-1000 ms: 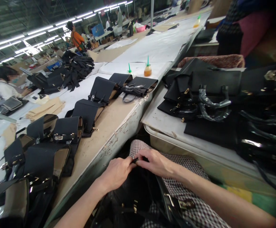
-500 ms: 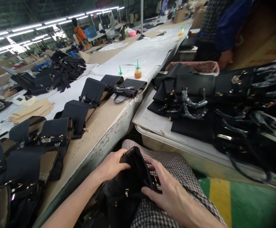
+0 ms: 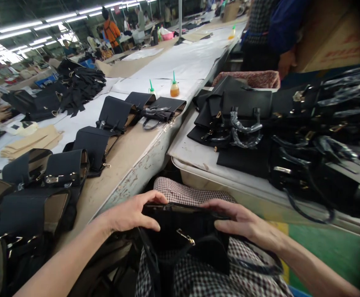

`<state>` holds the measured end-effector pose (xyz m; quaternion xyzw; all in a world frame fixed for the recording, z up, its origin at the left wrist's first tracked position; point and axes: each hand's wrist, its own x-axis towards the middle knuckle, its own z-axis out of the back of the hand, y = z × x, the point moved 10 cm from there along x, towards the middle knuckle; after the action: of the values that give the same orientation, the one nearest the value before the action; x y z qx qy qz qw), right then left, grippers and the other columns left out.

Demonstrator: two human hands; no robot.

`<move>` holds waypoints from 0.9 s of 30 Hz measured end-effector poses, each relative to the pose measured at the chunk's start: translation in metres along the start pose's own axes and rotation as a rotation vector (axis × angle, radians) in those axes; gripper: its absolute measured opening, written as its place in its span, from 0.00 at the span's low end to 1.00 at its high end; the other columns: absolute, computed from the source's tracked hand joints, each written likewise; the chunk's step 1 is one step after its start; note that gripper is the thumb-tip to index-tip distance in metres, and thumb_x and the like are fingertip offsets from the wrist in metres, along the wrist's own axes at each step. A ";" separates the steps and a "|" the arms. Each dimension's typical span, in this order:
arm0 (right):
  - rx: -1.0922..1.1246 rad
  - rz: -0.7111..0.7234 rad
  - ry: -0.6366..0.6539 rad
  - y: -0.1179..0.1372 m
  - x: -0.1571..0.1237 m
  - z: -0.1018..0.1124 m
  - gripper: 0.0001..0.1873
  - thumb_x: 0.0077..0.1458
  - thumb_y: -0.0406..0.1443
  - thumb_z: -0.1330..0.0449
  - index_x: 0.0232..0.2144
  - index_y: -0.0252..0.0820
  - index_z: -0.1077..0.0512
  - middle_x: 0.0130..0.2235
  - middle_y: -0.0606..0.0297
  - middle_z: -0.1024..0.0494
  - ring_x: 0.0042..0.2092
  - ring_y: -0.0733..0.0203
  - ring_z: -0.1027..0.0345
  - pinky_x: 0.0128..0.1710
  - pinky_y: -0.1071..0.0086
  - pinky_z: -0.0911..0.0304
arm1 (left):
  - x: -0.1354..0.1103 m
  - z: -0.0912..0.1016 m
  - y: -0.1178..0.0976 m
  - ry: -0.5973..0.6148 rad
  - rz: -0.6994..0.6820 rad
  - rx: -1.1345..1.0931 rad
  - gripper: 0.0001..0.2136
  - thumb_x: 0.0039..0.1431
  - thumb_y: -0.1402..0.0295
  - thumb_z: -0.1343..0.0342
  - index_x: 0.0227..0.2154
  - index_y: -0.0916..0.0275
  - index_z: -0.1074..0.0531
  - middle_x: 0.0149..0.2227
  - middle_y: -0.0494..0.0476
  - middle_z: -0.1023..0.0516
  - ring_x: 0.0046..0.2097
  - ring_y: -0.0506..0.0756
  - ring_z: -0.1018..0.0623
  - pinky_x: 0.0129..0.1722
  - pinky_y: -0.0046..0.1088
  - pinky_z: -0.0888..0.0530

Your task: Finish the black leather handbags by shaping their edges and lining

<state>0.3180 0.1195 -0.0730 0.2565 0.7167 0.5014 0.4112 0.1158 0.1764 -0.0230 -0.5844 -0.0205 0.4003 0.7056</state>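
A black handbag (image 3: 195, 225) lies across my lap on black-and-white checked cloth (image 3: 198, 189). Its upper edge runs sideways, and a gold zipper (image 3: 186, 236) shows on its dark face. My left hand (image 3: 136, 212) grips the left end of that edge, thumb on the near side and fingers over the far side. At the opposite end, my right hand (image 3: 244, 222) holds the bag the same way. A dark handle (image 3: 257, 266) hangs below my right wrist. The bag's lower part is partly hidden in shadow.
Several black handbags (image 3: 88, 144) line the brown-topped table at left. More bags with plastic-wrapped handles (image 3: 244, 128) pile up on the right table (image 3: 195, 159). Green-tipped glue bottles (image 3: 174, 88) stand ahead. A co-worker's hand (image 3: 287, 62) shows beside a cardboard box (image 3: 337, 41).
The handbag has turned from lengthwise to crosswise, its zipper now in sight. My hands have moved further apart along its edge. The camera view has shifted slightly.
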 end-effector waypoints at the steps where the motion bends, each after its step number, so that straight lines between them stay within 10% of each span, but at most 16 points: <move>1: -0.002 0.002 -0.009 -0.003 0.001 0.002 0.25 0.57 0.41 0.40 0.57 0.47 0.34 0.51 0.60 0.25 0.52 0.48 0.31 0.54 0.55 0.35 | 0.007 -0.003 -0.001 -0.017 -0.014 -0.045 0.21 0.49 0.69 0.37 0.48 0.57 0.31 0.47 0.52 0.25 0.50 0.56 0.27 0.50 0.31 0.32; 13: -0.631 0.439 -0.342 0.031 -0.016 0.014 0.08 0.60 0.37 0.39 0.43 0.46 0.29 0.49 0.60 0.25 0.50 0.57 0.31 0.51 0.62 0.33 | 0.044 -0.019 -0.019 -0.017 -0.179 0.134 0.04 0.58 0.69 0.41 0.29 0.61 0.25 0.39 0.51 0.23 0.42 0.53 0.26 0.46 0.26 0.33; 27: -0.781 0.296 -0.276 0.034 -0.009 0.002 0.10 0.62 0.41 0.42 0.32 0.45 0.24 0.48 0.63 0.27 0.45 0.58 0.30 0.46 0.66 0.34 | 0.040 -0.014 -0.018 -0.098 -0.150 0.137 0.05 0.59 0.68 0.42 0.28 0.61 0.26 0.40 0.51 0.22 0.43 0.53 0.25 0.46 0.26 0.33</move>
<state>0.3231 0.1258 -0.0384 0.2463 0.3673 0.7494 0.4929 0.1598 0.1885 -0.0304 -0.5113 -0.0715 0.3749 0.7700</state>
